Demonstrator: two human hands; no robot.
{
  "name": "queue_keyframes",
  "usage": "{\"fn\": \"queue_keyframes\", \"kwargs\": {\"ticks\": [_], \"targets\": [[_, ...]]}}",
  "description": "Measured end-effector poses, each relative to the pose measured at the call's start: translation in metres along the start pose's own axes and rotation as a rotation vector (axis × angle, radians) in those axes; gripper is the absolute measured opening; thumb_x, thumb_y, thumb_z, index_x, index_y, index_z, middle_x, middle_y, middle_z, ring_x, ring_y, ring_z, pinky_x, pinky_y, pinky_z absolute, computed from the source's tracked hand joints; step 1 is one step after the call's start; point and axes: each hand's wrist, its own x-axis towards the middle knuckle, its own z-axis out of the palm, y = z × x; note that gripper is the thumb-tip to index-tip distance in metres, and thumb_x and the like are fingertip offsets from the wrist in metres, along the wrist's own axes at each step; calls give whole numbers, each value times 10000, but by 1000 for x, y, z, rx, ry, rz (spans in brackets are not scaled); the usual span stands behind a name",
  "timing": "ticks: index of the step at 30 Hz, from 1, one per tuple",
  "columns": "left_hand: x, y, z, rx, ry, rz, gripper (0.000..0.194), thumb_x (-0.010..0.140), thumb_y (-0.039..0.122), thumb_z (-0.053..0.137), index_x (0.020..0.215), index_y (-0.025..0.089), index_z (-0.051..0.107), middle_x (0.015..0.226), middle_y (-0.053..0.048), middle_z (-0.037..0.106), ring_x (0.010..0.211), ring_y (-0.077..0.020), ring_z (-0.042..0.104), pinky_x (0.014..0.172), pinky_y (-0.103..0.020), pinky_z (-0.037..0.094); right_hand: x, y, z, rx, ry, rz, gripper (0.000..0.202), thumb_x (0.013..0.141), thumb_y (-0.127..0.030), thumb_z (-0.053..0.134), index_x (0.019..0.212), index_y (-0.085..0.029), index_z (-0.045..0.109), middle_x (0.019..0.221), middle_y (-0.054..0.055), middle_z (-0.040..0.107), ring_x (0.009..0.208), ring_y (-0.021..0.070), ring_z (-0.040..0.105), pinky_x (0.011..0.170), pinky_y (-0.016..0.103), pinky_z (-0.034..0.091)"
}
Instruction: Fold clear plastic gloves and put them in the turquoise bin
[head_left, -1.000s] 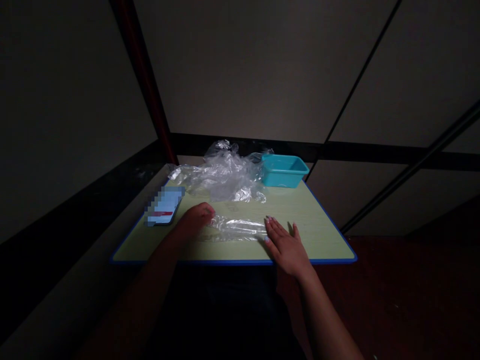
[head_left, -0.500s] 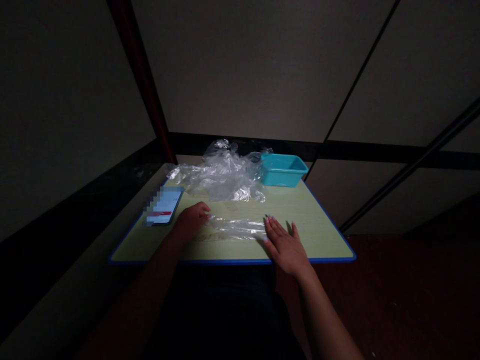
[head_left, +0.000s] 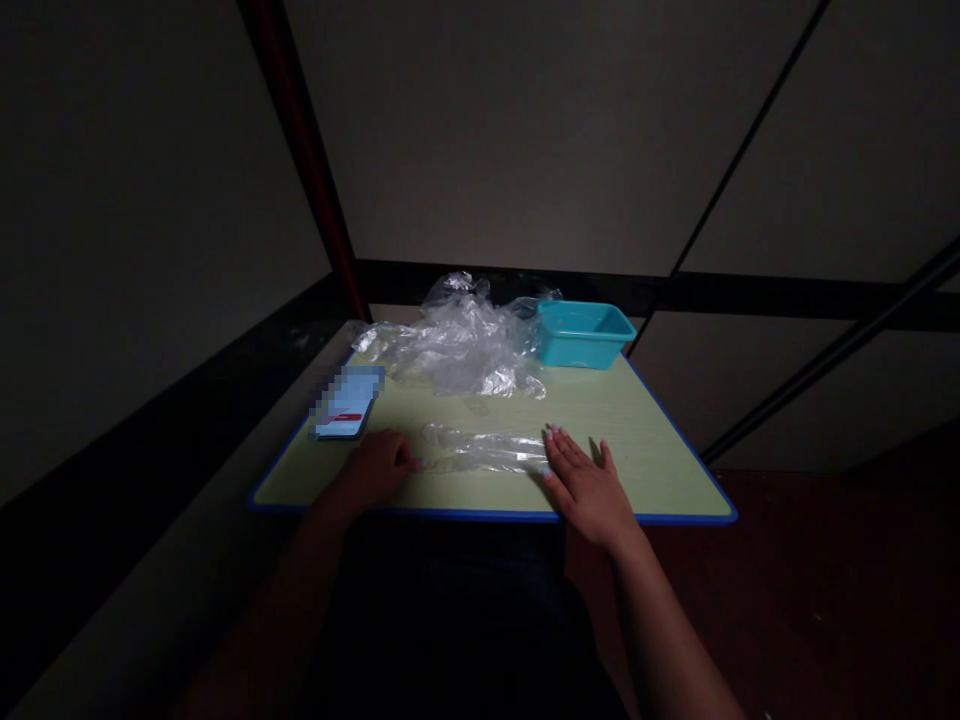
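Observation:
A clear plastic bag, flattened into a long strip, lies across the near part of the table. My left hand is closed at the strip's left end, with thumb and fingers pinched on its near corner; the exact grip is dark and partly hidden. At the other end, my right hand lies flat with its fingers stretched out, the fingertips resting on the bag's right edge. Beyond the strip sits a crumpled heap of clear plastic bags.
The small light table has a blue edge. A turquoise plastic basin stands at its back right, touching the heap. A phone or tablet with a lit screen lies at the left. Panelled walls rise behind and to the left.
My left hand has come down towards me, from the strip's far left corner to its near left corner. My right hand stays flat on the bag. The view has shifted slightly.

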Motion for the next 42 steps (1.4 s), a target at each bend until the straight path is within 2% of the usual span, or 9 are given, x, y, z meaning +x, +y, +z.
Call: {"fn": "queue_keyframes", "kwargs": {"ticks": [6, 17, 19, 21, 24, 26, 29, 34, 42], "targets": [[-3, 11, -11, -98, -78, -59, 145, 738, 306, 548, 647, 214, 480, 671, -1, 578, 662, -182, 542, 596, -282, 348, 0, 0, 1, 9, 18, -6, 592, 984, -461, 240, 1518, -203, 244, 1557, 77, 268, 1453, 241, 226, 1157, 609, 35], [7, -1, -15, -105, -101, -41, 138, 712, 285, 605, 668, 207, 500, 702, -1, 608, 689, -176, 579, 595, -268, 365, 0, 1, 3, 3, 20, -21, 617, 985, -493, 221, 1518, -182, 223, 1563, 80, 236, 1457, 245, 217, 1143, 632, -15], [4, 8, -19, -44, -51, -103, 144, 777, 331, 579, 736, 201, 534, 766, -24, 648, 729, -191, 611, 624, -277, 401, 0, 1, 3, 5, 21, -24, 625, 984, -502, 218, 1517, -175, 223, 1565, 83, 232, 1458, 245, 212, 1143, 631, -20], [-2, 23, -19, 82, 83, -177, 208, 856, 381, 511, 862, 184, 576, 885, -76, 683, 833, -235, 642, 706, -325, 447, 0, 1, 3, 7, 20, -24, 637, 983, -513, 208, 1517, -165, 223, 1565, 88, 232, 1459, 242, 210, 1144, 626, -25], [-11, 55, -2, 290, 322, -51, 368, 905, 384, 468, 1126, 113, 583, 1197, -198, 631, 1176, -337, 550, 980, -490, 387, -1, 0, 2, 14, 17, -19, 644, 981, -528, 195, 1522, -177, 214, 1564, 92, 234, 1459, 244, 210, 1143, 624, -30], [-13, 76, 17, 277, 328, 98, 461, 912, 382, 473, 1288, 120, 520, 1420, -198, 494, 1368, -332, 379, 1116, -546, 239, -1, -1, 1, 20, 15, -18, 643, 980, -537, 196, 1525, -196, 209, 1565, 91, 237, 1458, 252, 211, 1140, 630, -29], [-6, 98, 44, 234, 245, 292, 581, 934, 451, 423, 1440, 167, 392, 1542, -134, 343, 1440, -297, 266, 1166, -554, 140, -1, -2, 0, 22, 15, -21, 637, 980, -539, 201, 1526, -210, 210, 1565, 92, 240, 1456, 259, 218, 1138, 634, -24], [18, 100, 59, 224, 169, 199, 620, 951, 493, 350, 1498, 204, 302, 1570, -129, 252, 1464, -287, 202, 1157, -605, 52, -1, 1, 3, 22, 21, -33, 648, 981, -552, 195, 1528, -203, 194, 1570, 96, 218, 1459, 258, 212, 1132, 645, -18], [26, 89, 63, 176, 43, 89, 688, 929, 577, 335, 1517, 234, 239, 1590, -155, 159, 1475, -324, 121, 1111, -670, 102, 1, 3, 7, 26, 10, -36, 674, 977, -573, 177, 1528, -183, 181, 1578, 95, 193, 1466, 250, 186, 1132, 643, -30]]}}
